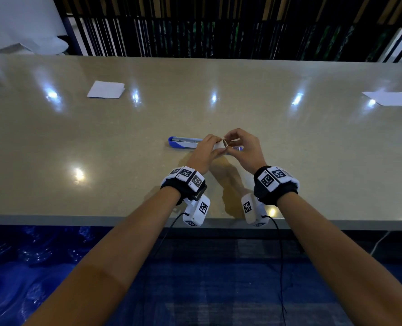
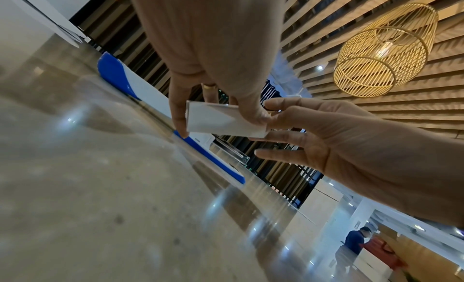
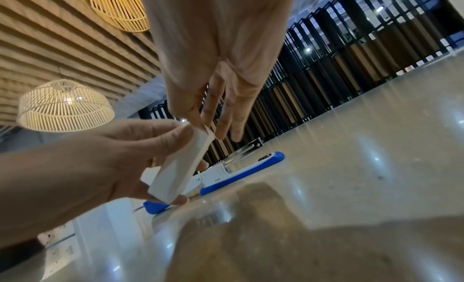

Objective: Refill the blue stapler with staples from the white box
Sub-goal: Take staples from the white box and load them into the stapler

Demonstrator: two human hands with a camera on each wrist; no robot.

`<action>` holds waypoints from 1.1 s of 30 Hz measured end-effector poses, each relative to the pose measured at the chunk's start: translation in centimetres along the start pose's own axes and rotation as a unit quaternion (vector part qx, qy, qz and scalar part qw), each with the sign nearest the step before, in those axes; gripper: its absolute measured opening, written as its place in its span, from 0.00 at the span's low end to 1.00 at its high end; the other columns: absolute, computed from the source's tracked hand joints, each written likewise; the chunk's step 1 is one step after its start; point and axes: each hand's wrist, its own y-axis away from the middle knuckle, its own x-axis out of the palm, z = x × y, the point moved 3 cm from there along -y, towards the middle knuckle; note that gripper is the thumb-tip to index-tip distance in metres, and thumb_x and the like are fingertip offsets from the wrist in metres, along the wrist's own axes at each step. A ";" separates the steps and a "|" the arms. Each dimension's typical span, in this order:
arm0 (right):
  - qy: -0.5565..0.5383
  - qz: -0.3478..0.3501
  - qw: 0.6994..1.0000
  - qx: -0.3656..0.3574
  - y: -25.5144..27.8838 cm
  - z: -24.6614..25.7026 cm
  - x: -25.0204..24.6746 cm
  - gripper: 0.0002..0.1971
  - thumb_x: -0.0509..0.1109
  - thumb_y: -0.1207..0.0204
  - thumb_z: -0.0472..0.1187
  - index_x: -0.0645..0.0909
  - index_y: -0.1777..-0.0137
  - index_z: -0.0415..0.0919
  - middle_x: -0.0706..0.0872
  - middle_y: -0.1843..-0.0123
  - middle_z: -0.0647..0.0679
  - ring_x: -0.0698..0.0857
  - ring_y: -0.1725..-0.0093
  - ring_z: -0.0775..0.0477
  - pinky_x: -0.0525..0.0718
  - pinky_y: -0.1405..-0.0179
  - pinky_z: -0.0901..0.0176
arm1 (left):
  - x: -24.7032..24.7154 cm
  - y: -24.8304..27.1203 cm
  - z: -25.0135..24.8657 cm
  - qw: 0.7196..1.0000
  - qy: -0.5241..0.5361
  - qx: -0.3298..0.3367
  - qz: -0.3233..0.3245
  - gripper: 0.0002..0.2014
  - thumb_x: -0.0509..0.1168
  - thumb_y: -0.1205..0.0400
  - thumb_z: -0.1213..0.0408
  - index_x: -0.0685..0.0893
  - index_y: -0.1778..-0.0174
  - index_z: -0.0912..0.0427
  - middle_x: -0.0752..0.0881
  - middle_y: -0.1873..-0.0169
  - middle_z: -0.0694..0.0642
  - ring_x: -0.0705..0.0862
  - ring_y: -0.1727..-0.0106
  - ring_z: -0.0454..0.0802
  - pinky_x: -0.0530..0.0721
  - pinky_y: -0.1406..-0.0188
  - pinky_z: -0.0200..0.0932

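Observation:
The blue and white stapler (image 1: pixel 183 142) lies opened out flat on the beige table (image 1: pixel 101 161), its metal staple channel facing up. Just in front of it, above the table, both hands hold the small white staple box (image 1: pixel 219 147). My left hand (image 1: pixel 215 144) grips the box's body between thumb and fingers (image 2: pixel 178 115). My right hand (image 1: pixel 228 140) pinches the box's right end with thumb and forefinger (image 3: pixel 209 115), its other fingers spread below. The right wrist view shows the box (image 3: pixel 179 165) tilted, with the stapler (image 3: pixel 251 167) behind it. No staples show.
A folded white paper (image 1: pixel 106 89) lies at the far left of the table and another white sheet (image 1: pixel 390 98) at the far right. A dark slatted screen (image 1: pixel 218 27) runs behind the table. The table's front edge (image 1: pixel 101 220) is close to my wrists.

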 end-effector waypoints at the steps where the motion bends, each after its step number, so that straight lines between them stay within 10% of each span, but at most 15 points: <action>1: 0.010 -0.002 1.000 -0.004 0.0 0.1 0.1 0.13 0.75 0.34 0.28 0.81 0.49 0.29 0.85 0.55 0.43 0.84 0.58 0.48 0.82 0.60 0.81 | 0.0 -0.1 0.0 1.000 -0.013 -0.003 0.001 0.15 0.62 0.16 0.64 0.78 0.38 0.71 0.80 0.41 0.67 0.80 0.42 0.57 0.70 0.46 0.34; 12: 0.156 0.008 0.987 -0.040 -0.8 -0.1 0.5 0.12 0.67 0.30 0.24 0.82 0.47 0.28 0.83 0.50 0.32 0.77 0.57 0.50 0.72 0.57 0.69 | 0.1 -0.4 0.2 0.999 -0.040 0.002 0.026 0.18 0.63 0.16 0.62 0.76 0.36 0.71 0.78 0.40 0.66 0.78 0.40 0.58 0.73 0.42 0.42; 20: 0.111 -0.055 0.992 0.011 -1.4 0.7 -0.7 0.05 0.69 0.28 0.26 0.86 0.56 0.30 0.89 0.56 0.37 0.84 0.60 0.47 0.87 0.56 0.58 | 0.0 -0.4 0.2 1.000 -0.008 -0.002 0.005 0.18 0.59 0.14 0.61 0.73 0.34 0.70 0.76 0.37 0.64 0.75 0.44 0.49 0.68 0.46 0.34; 25: 0.181 -0.061 0.981 0.012 -1.2 0.3 -1.3 0.03 0.77 0.34 0.32 0.88 0.60 0.35 0.86 0.57 0.45 0.78 0.54 0.48 0.66 0.60 0.70 | -0.4 -0.4 0.8 1.000 0.016 -0.015 -0.001 0.16 0.55 0.13 0.61 0.72 0.35 0.69 0.78 0.44 0.62 0.75 0.48 0.48 0.74 0.45 0.39; 29: 0.098 -0.040 0.994 0.032 -0.9 0.0 -1.1 0.05 0.74 0.33 0.26 0.89 0.57 0.30 0.91 0.59 0.35 0.83 0.64 0.47 0.78 0.62 0.79 | -0.4 -0.5 1.3 0.999 0.034 -0.013 -0.004 0.08 0.54 0.12 0.61 0.71 0.43 0.62 0.75 0.49 0.56 0.75 0.49 0.49 0.74 0.55 0.30; 33: -0.020 -0.025 0.995 0.091 -0.7 -0.5 -0.6 0.08 0.71 0.29 0.26 0.88 0.52 0.28 0.90 0.56 0.35 0.85 0.63 0.47 0.84 0.54 0.60 | -0.4 -0.5 1.3 0.998 0.057 -0.002 -0.013 0.11 0.53 0.12 0.64 0.72 0.39 0.66 0.76 0.50 0.56 0.76 0.51 0.49 0.74 0.57 0.17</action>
